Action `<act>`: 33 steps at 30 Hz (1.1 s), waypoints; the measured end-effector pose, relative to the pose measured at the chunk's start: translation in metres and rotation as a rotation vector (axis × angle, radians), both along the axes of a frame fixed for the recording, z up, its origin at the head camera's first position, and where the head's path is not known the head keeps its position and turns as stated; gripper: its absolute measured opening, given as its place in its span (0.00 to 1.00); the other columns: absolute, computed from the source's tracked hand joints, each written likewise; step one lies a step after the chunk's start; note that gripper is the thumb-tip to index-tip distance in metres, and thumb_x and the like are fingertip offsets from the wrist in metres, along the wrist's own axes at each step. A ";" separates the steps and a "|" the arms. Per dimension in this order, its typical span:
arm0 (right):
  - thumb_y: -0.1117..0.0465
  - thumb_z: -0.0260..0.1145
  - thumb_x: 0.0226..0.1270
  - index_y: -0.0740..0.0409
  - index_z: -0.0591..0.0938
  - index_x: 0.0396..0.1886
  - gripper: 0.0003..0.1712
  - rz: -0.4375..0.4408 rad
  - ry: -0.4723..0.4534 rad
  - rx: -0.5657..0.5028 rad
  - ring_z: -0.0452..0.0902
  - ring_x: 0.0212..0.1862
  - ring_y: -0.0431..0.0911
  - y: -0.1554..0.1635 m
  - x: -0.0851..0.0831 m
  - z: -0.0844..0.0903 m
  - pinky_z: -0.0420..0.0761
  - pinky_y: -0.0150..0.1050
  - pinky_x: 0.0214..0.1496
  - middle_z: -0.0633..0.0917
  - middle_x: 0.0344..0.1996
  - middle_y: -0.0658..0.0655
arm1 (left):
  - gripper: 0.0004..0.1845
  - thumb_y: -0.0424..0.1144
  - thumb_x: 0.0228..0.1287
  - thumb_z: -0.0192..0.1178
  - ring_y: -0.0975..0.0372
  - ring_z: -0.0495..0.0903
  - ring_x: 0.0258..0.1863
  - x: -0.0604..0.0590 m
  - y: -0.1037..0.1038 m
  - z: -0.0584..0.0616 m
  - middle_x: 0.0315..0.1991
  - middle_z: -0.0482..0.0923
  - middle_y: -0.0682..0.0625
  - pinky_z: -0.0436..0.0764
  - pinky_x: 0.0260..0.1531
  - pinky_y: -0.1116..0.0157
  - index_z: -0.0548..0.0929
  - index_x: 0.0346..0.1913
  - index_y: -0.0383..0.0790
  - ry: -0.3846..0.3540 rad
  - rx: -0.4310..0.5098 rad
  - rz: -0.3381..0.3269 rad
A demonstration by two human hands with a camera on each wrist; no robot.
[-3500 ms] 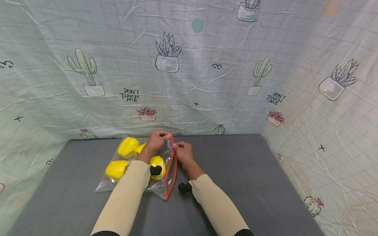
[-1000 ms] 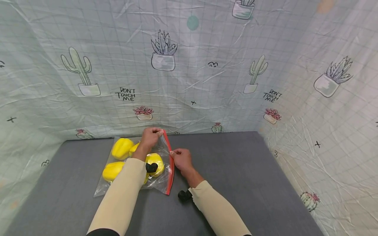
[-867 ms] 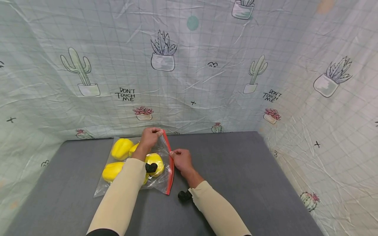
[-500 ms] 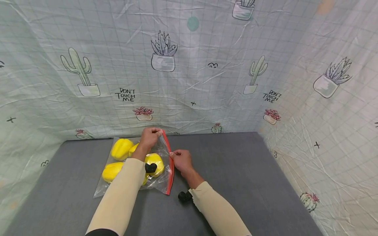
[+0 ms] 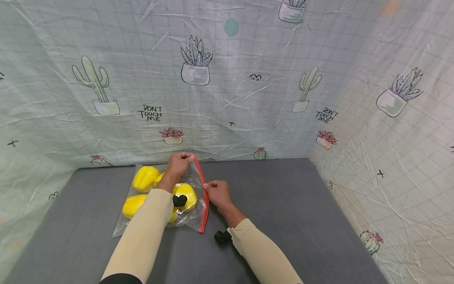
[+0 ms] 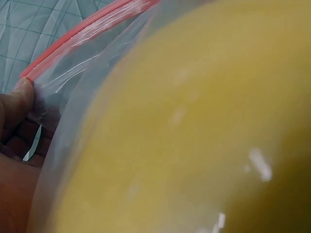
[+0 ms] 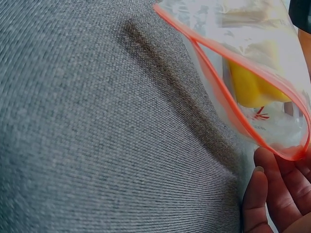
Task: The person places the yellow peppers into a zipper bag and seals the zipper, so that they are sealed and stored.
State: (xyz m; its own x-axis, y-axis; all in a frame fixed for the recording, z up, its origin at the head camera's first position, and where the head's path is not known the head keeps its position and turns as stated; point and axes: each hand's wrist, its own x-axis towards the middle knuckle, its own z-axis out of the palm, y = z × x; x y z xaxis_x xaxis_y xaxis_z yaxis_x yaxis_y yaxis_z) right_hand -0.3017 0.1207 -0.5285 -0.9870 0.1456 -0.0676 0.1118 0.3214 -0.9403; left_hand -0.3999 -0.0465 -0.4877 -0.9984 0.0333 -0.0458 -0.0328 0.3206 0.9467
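A clear zip bag [image 5: 189, 221] with a red seal strip [image 5: 203, 213] lies on the grey table [image 5: 283, 197]. It holds several yellow peppers [image 5: 144, 178]. My left hand [image 5: 189, 159] pinches the far end of the strip. My right hand [image 5: 206, 185] pinches the strip about midway along. In the left wrist view a pepper [image 6: 194, 136] fills the frame behind the plastic, with my thumb [image 6: 17, 104] on the red strip [image 6: 82, 34]. In the right wrist view the strip [image 7: 233, 111] runs from my fingers [image 7: 272, 194], its two lips partly apart, with a pepper [image 7: 250, 85] behind.
A cactus-print cloth [image 5: 227, 98] walls the table at the back and on both sides. Black wrist cameras sit on the left sleeve [image 5: 179, 200] and the right sleeve [image 5: 222, 236]. Bare grey table stretches to the right of the bag.
Since 3.5 s ago the gaping bag mouth has drawn into one red line in the head view, and my right hand has slid along the strip toward me. Over the last second, almost nothing moved.
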 end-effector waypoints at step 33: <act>0.59 0.69 0.72 0.64 0.91 0.34 0.12 0.040 -0.006 0.012 0.72 0.24 0.42 0.003 0.014 0.000 0.73 0.34 0.27 0.84 0.22 0.52 | 0.19 0.39 0.80 0.55 0.55 0.75 0.50 0.006 -0.002 0.006 0.59 0.80 0.33 0.74 0.51 0.63 0.83 0.59 0.25 0.007 0.019 0.011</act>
State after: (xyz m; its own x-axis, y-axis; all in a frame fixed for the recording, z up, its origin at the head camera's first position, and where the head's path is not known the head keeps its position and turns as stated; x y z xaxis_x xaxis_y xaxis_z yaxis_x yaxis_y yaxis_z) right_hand -0.2876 0.1241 -0.5284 -0.9916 0.1070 -0.0723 0.1046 0.3368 -0.9358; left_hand -0.3941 -0.0481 -0.4818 -0.9990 0.0226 -0.0386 -0.0300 0.3020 0.9528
